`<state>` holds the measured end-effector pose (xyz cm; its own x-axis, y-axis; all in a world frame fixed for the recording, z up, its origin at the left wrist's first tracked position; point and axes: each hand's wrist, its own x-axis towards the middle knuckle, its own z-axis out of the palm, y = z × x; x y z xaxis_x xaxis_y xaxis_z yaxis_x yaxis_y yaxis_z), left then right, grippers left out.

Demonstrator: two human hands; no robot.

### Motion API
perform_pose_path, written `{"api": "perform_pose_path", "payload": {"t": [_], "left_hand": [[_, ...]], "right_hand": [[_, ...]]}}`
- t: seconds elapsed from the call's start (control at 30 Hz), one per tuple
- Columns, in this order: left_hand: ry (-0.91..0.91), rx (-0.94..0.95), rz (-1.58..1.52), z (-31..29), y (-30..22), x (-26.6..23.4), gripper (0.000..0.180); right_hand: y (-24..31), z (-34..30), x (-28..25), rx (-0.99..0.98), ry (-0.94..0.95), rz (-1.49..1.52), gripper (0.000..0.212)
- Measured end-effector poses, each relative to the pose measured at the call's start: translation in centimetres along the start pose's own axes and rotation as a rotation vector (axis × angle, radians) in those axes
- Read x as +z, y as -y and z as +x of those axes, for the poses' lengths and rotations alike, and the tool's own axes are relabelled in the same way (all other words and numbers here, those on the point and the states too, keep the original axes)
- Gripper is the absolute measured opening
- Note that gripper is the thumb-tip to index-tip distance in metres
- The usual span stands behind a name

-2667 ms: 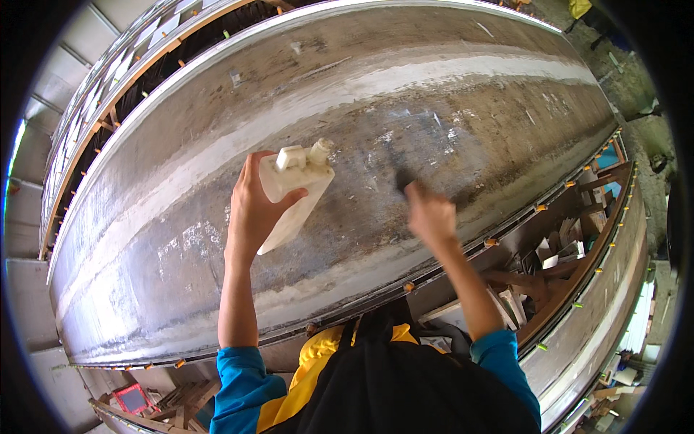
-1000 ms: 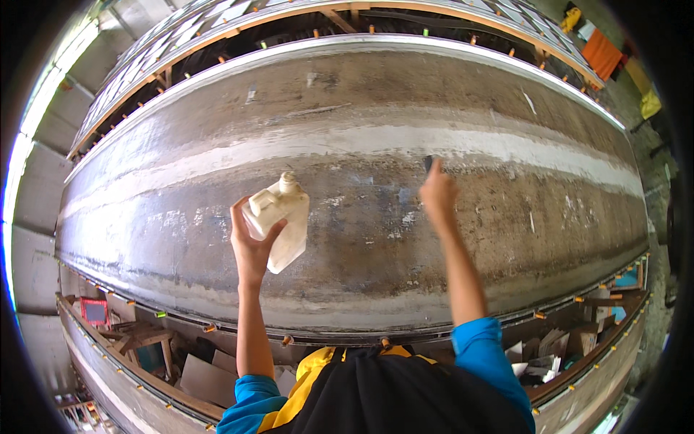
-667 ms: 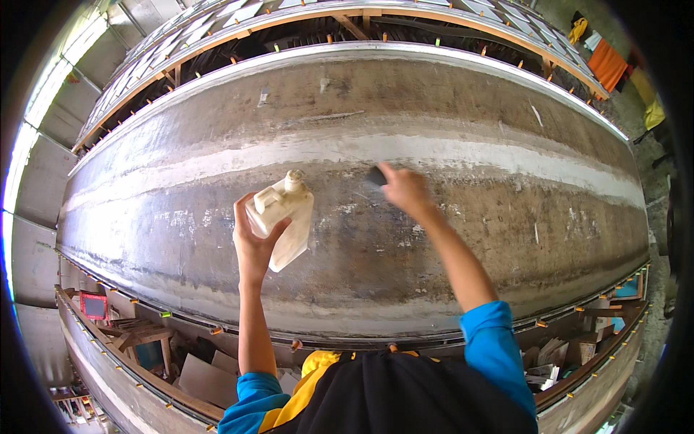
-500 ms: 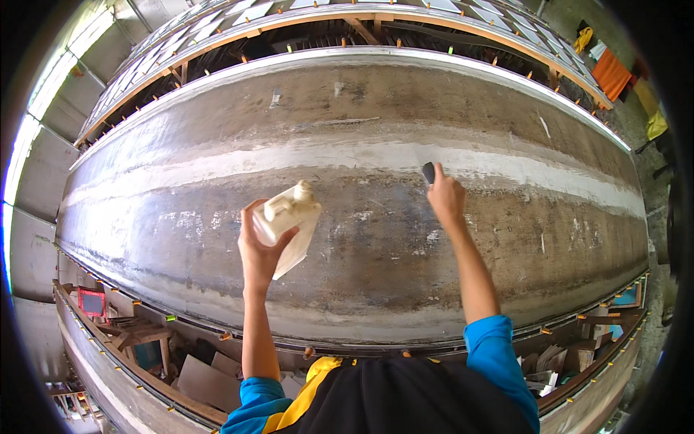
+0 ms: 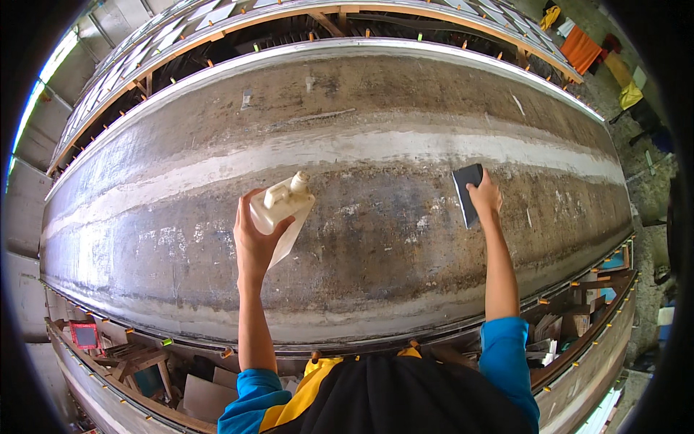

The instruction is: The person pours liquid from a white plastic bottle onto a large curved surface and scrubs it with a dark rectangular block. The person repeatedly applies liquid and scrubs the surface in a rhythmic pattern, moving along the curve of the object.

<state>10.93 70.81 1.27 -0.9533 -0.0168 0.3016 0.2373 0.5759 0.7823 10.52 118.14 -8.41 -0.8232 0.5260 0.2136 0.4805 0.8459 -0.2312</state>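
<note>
My left hand is wrapped round a whitish plastic jug, thumb on one side and fingers on the other. The jug is tilted above the long table, its neck toward the far side; whether anything flows from it I cannot see. Over to the right, my right hand grips the edge of a flat black squeegee, a rectangular blade with a pale long edge. It is held at or just above the stained tabletop, near a white band running along the table; contact is unclear.
Beyond the table stands another long table with pale panels on top. Pegs line the table rails. At the near side, a shelf below the edge holds boards and a red-framed panel. Orange cloth hangs at the far right.
My right hand has moved right and slightly nearer, and the squeegee now shows its broad face. My left hand and the jug stay nearly in place. The whole view has shifted a little.
</note>
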Motion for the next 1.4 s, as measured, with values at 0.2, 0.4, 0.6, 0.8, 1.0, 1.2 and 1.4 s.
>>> {"api": "perform_pose_path", "payload": {"t": [0.2, 0.4, 0.6, 0.8, 1.0, 1.2, 1.4], "left_hand": [[0.031, -0.015, 0.039, -0.2, -1.0, 1.2, 0.063], [0.045, 0.006, 0.064, -1.8, -3.2, 2.1, 0.063], [-0.017, -0.022, 0.155, -4.4, -5.0, 3.9, 0.063], [-0.227, -0.096, 0.160, -8.6, -7.2, 3.8, 0.059], [-0.311, -0.109, 0.252, -12.6, -11.1, 5.7, 0.060], [-0.304, -0.122, 0.334, -14.2, -13.2, 8.6, 0.062], [-0.272, -0.071, 0.382, -14.6, -14.0, 9.4, 0.061]], "right_hand": [[14.0, -5.3, 2.9, -0.451, -0.020, 0.144, 0.011], [11.3, -1.2, -0.3, -0.446, 0.216, 0.206, 0.037], [10.6, -5.5, 1.5, -0.862, 0.025, -0.031, 0.017], [7.1, -15.5, -4.1, -1.449, 0.143, 0.629, 0.010], [2.4, 0.7, -1.1, -0.937, 0.191, 0.173, 0.009], [2.0, -11.1, -1.9, -1.325, -0.112, 0.141, 0.016], [-3.3, -14.2, -6.4, -1.362, 0.270, 0.329, 0.011]]}}
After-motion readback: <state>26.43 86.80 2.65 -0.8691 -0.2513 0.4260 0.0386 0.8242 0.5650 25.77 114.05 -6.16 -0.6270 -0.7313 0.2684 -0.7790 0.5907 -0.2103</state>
